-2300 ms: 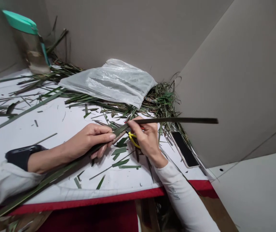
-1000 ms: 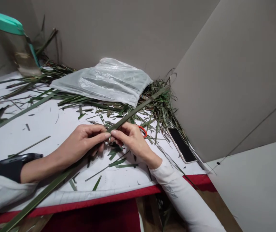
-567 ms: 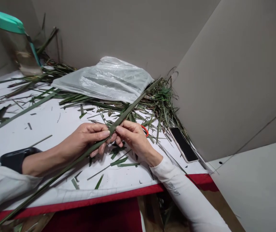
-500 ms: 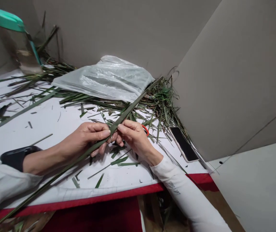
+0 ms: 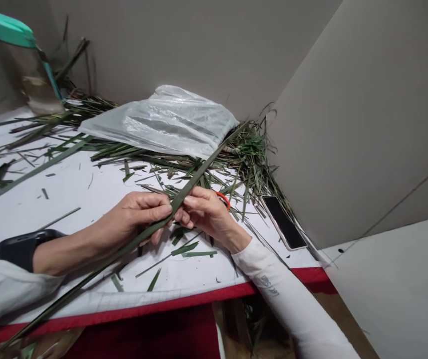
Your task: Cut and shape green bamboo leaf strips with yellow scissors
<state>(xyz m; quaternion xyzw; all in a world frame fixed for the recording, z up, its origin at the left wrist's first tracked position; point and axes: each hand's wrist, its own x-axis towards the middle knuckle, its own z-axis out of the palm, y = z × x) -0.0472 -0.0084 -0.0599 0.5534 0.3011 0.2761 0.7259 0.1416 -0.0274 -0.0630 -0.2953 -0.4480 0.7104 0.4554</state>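
Note:
A long green leaf strip runs diagonally from the lower left of the view up towards the plastic bag. My left hand pinches it between thumb and fingers near its middle. Just to the right, my right hand grips the same strip, thumb against its edge, fingertips partly hidden behind it. The two hands almost touch. Behind my right hand the orange handle of a tool shows; the rest of it is hidden. Cut leaf pieces lie on the white table cover beneath my hands.
A clear plastic bag lies over a heap of leaf strips along the wall. A phone rests at the right table edge. At the far left stands a jug with a turquoise lid. Red cloth trims the front edge.
Both hands keep hold of the leaf strip in nearly the same place. The strip's upper end has dipped slightly, and the view has shifted a little.

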